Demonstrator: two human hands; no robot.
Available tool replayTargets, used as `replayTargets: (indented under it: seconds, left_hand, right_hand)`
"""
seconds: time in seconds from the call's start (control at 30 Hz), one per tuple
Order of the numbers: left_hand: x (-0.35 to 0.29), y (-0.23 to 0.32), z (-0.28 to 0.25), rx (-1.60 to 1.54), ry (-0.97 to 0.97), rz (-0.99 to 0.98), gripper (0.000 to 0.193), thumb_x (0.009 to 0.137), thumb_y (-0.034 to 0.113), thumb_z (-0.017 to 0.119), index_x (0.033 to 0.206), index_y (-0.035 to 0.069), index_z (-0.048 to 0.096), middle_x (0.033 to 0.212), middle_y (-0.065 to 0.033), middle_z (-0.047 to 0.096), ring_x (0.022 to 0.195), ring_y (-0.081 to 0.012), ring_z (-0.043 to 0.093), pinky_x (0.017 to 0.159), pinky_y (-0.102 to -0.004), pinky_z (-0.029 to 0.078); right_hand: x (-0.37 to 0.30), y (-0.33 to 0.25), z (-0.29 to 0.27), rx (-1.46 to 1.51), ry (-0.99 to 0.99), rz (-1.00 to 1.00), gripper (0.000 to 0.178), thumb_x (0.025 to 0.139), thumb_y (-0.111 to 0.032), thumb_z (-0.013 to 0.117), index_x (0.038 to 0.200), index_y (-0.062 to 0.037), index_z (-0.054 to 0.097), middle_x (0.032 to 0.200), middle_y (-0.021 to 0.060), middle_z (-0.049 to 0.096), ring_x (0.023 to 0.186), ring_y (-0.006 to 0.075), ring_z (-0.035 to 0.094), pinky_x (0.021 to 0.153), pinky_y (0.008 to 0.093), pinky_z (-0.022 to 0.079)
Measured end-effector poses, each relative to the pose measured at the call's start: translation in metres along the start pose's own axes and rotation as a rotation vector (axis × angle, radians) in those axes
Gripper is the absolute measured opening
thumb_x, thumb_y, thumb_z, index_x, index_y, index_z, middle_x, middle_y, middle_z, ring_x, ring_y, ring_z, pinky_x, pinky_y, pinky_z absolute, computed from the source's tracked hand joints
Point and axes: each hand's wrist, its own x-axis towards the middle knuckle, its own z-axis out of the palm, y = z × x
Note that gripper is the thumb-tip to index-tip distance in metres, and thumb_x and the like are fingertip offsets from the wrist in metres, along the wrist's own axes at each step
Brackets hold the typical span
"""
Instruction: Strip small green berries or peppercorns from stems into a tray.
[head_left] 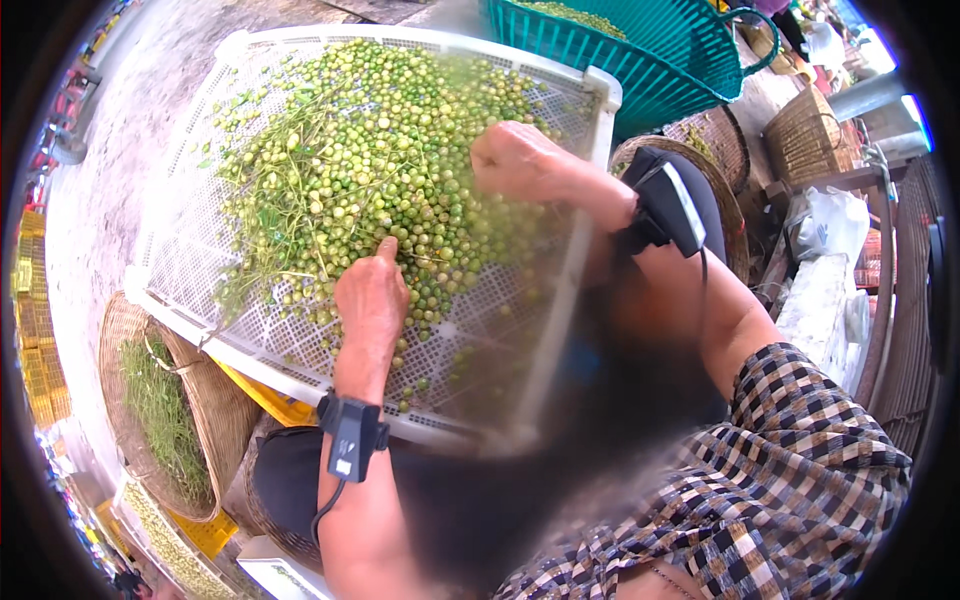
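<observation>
The left hand point(372, 300) reaches over the green fruits point(400, 180), its index finger point(387, 248) stretched out to them; the other fingers are folded, and I cannot tell if they pinch something. The right hand point(520, 162), to the right of these fingers and farther ahead, is bent into a fist, fingers together; its inside is hidden.

The fruits lie in a heap around the left fingertip and beyond it, with thin stems point(250, 190) mixed in at its left. A white tray point(255, 375) bears them: its raised rim probably stops such round things from rolling away. It sits close, I think, so that 2 hands can work comfortably.

The left forearm point(362, 375) comes almost straight from below; the right forearm point(690, 285) slants in from the right, elbow bent.

Farther out, lower left of the left fingers, a woven basket point(215, 390) holds green stalks point(160, 420), perhaps to keep them apart. Beyond the right fingers stands a teal basket point(610, 65).
</observation>
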Motion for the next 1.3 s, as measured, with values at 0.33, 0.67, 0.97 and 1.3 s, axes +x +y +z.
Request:
replayTargets:
  seconds: [0.33, 0.67, 0.97, 1.3]
  left_hand:
    - [0.002, 0.0, -0.004, -0.046, 0.193, 0.118, 0.007, 0.076, 0.011, 0.067, 0.081, 0.008, 0.065, 0.072, -0.0121, 0.059, 0.067, -0.0287, 0.061, 0.06, -0.0388, 0.049]
    - [0.006, -0.02, -0.057, -1.247, 0.258, -0.286, 0.012, 0.088, 0.012, 0.059, 0.093, 0.002, 0.064, 0.073, -0.0047, 0.064, 0.056, -0.0086, 0.056, 0.043, -0.0177, 0.04]
    - [0.006, -0.017, -0.064, -1.343, 0.158, -0.347, 0.016, 0.086, 0.015, 0.063, 0.093, 0.001, 0.066, 0.072, -0.0045, 0.063, 0.059, -0.0105, 0.059, 0.047, -0.0211, 0.046]
    - [0.007, 0.007, -0.064, -1.44, -0.017, -0.331, 0.016, 0.085, 0.011, 0.063, 0.095, -0.001, 0.065, 0.079, -0.003, 0.063, 0.063, -0.0079, 0.058, 0.049, -0.0204, 0.048]
  right_hand:
    - [0.047, -0.005, 0.034, 0.216, 0.159, 0.152, 0.02, 0.071, -0.015, 0.056, 0.067, 0.0042, 0.06, 0.075, 0.0276, 0.06, 0.072, 0.0411, 0.06, 0.065, 0.0468, 0.047]
    - [0.09, 0.058, 0.072, -0.174, 0.378, -0.811, 0.012, 0.073, -0.008, 0.063, 0.083, -0.0097, 0.069, 0.066, 0.0078, 0.06, 0.06, 0.0157, 0.057, 0.049, 0.0299, 0.044]
    - [0.013, -0.068, 0.022, 0.565, -0.042, -0.213, 0.019, 0.075, -0.016, 0.06, 0.075, 0.0023, 0.064, 0.062, 0.0125, 0.058, 0.055, 0.0143, 0.054, 0.048, 0.0307, 0.043]
    - [0.003, -0.067, 0.047, 0.64, -0.027, -0.068, 0.029, 0.071, -0.022, 0.07, 0.072, 0.0061, 0.062, 0.055, 0.0086, 0.053, 0.053, 0.0116, 0.049, 0.047, 0.0302, 0.04]
